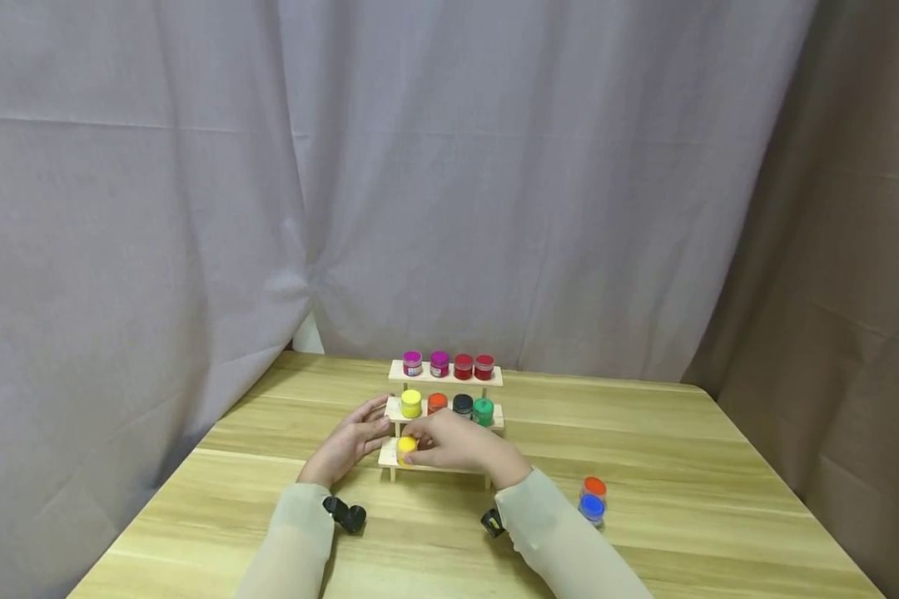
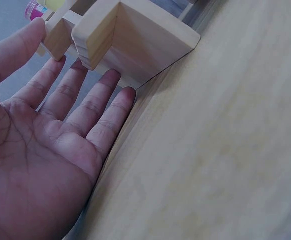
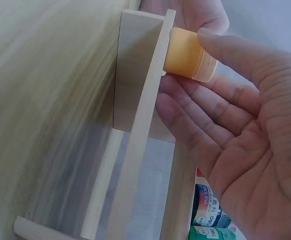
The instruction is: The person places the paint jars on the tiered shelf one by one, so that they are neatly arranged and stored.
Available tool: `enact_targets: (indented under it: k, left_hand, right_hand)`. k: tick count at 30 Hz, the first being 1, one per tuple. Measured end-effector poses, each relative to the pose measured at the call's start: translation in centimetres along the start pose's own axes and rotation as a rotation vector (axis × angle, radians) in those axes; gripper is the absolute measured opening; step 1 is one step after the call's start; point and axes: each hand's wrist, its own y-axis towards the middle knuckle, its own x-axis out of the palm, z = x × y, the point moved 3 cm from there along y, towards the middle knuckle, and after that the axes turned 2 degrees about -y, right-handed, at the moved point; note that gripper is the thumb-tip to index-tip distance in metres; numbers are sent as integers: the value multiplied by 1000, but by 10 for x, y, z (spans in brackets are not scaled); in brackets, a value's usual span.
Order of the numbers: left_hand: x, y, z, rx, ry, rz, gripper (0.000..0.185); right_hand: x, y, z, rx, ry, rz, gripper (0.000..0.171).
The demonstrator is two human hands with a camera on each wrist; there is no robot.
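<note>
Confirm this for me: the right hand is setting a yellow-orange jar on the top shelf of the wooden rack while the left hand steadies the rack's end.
Not quite. The right hand holds the yellow-orange jar at the bottom shelf of the wooden rack, not the top; the head view shows it. The top shelf holds two magenta and two red jars. The left hand does rest open against the rack's end.

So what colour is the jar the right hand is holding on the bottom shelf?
Yellow-orange jar, clearest in the right wrist view.

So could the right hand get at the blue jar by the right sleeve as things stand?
Probably not right away. The right hand is pinching the yellow jar on the rack's bottom shelf. The blue jar stands on open table with an orange jar behind it, nothing blocking it.
</note>
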Motion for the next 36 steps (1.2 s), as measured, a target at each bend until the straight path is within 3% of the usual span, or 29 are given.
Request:
enact_targets:
  k: [13,24,36]
  left_hand:
    - [2,0,2,1,19,-12,64]
    - [0,0,1,-1,22,-7,63]
    - [0,2,0,1,8,2,60]
  right_hand:
    - [0,1,0,-31,-24,11,26]
    - [-3,-5,0,10,42,-8,32]
    - [-7,-9,2,6,37,-1,34]
